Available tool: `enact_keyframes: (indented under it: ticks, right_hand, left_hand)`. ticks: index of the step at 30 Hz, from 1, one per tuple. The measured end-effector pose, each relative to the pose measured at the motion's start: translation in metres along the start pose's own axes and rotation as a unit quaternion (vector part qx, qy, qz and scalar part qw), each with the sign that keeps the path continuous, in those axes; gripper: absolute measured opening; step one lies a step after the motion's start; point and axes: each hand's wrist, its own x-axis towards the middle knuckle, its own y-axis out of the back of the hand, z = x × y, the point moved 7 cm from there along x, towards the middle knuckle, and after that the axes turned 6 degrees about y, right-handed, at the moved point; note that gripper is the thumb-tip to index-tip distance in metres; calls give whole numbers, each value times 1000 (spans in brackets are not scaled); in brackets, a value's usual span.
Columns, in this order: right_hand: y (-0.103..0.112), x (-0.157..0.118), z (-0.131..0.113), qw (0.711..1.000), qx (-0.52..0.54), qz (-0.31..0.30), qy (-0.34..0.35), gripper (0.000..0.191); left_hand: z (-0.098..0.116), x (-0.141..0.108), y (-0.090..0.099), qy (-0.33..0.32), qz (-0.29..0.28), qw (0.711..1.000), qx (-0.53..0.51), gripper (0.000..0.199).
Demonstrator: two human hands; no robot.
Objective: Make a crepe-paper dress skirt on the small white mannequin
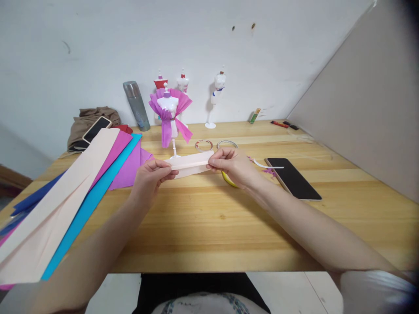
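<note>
A pale pink strip of paper [191, 164], with a fold along its length, is stretched between my two hands above the wooden table. Its left end is pinched by my left hand [152, 176], thumb on top. The right end is between the thumb and fingers of my right hand [232, 165]. Just behind the strip stands a small white mannequin [168, 104] dressed in purple and pink crepe paper. A yellow ring [228, 179] is partly hidden under my right hand. Two tape rolls [203, 145] lie behind the strip.
Long crepe sheets [62, 192] in pale pink, magenta, blue and purple lie at left. A phone [294, 179] lies at right beside a white strip [266, 166]. Along the wall are a bottle [136, 106], more mannequins [220, 83], a glue stick [255, 116] and brown cloth [94, 114].
</note>
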Motion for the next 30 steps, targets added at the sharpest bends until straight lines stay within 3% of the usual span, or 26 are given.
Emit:
enact_keyframes:
  ticks: [25, 30]
  right_hand:
    - [-4, -4, -15, 995, -56, 41, 66, 25]
    - [-4, -5, -18, 991, -87, 36, 99, 23]
  left_hand:
    - [-3, 0, 0, -25, 25, 999, 27, 22]
    - [-2, -3, -2, -57, 43, 996, 48, 23]
